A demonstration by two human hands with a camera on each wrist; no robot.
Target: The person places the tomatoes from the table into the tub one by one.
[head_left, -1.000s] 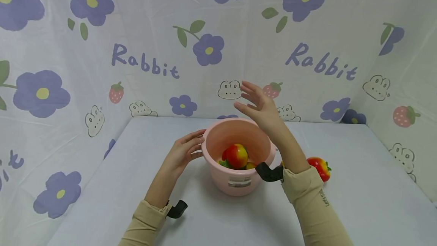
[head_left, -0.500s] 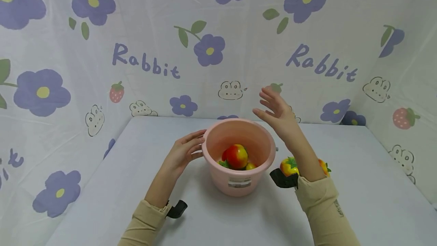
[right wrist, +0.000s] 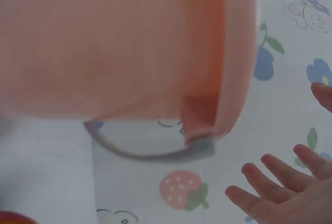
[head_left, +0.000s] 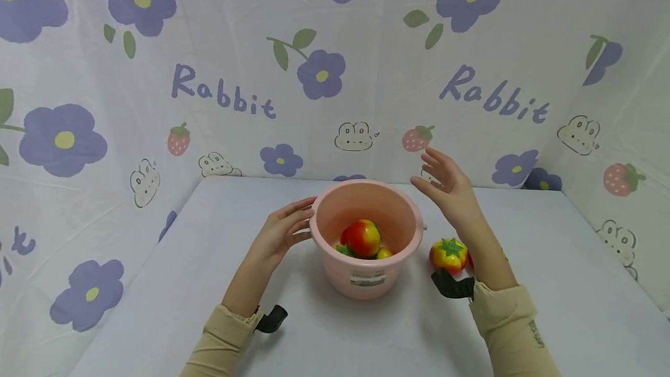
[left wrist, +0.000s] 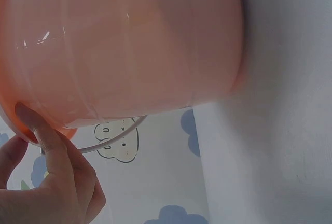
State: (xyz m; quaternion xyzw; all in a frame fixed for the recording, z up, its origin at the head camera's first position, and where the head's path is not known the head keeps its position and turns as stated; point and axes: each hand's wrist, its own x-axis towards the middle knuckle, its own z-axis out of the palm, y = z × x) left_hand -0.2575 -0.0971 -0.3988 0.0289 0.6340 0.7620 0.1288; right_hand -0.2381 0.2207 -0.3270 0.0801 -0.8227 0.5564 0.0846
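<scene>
A pink bucket (head_left: 335,269) stands upright on the table. My left hand (head_left: 274,237) is at its left side, fingers extended against the rim, as the left wrist view also shows: one finger (left wrist: 44,136) lies over the rim there. Inside the bucket, a red-and-yellow fruit (head_left: 363,239) lies on top of other red, yellow and green pieces. To the right of the bucket my right hand (head_left: 450,191) hovers in the air with spread, relaxed fingers and nothing in it. Below that hand, on the table, sits a red-and-yellow fruit (head_left: 447,256) with a star-shaped green leaf.
Another red piece beside that fruit is mostly hidden behind the right forearm (head_left: 489,255). The bucket's thin handle (right wrist: 150,156) hangs down at its far side. A printed cloth (head_left: 225,34) closes off the back and sides of the white table (head_left: 209,243).
My right hand has drawn away from above the bucket, moving right and downward, with its forearm baring the leafed fruit and covering the one beside it. My left hand and the bucket have stayed put.
</scene>
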